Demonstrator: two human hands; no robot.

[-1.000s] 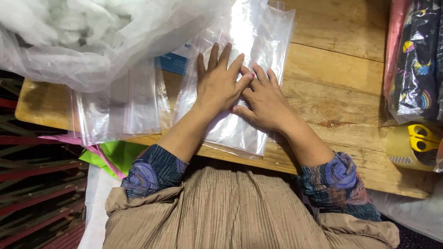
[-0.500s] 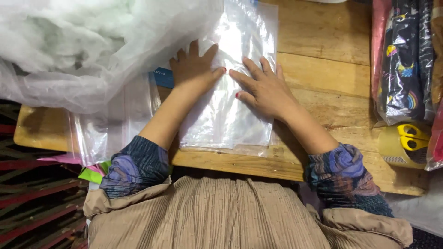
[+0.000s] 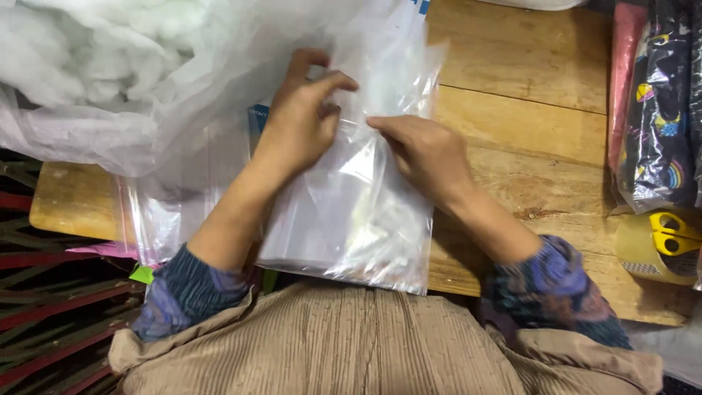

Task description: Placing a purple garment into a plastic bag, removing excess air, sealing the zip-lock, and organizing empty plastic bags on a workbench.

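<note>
A stack of clear plastic bags (image 3: 358, 212) lies on the wooden table (image 3: 526, 95) in front of me. My left hand (image 3: 303, 117) pinches the top bag near its middle, fingers curled. To its right, my right hand (image 3: 424, 153) pinches the same sheet, its fingertips close to the left hand's. The top bag is lifted and creased between the two hands. Both forearms, in patterned blue sleeves, reach over the near table edge.
A large clear sack of white fluffy stuffing (image 3: 110, 73) fills the upper left. More clear bags (image 3: 168, 212) lie at the left. Dark patterned fabric in plastic (image 3: 658, 102) stands at the right, with a tape roll (image 3: 647, 249) and yellow scissors (image 3: 676, 230) below it.
Both hands were flat on the bags, smoothing them. They have now moved up the stack and pinch the top bag, lifting it. The view has shifted closer.
</note>
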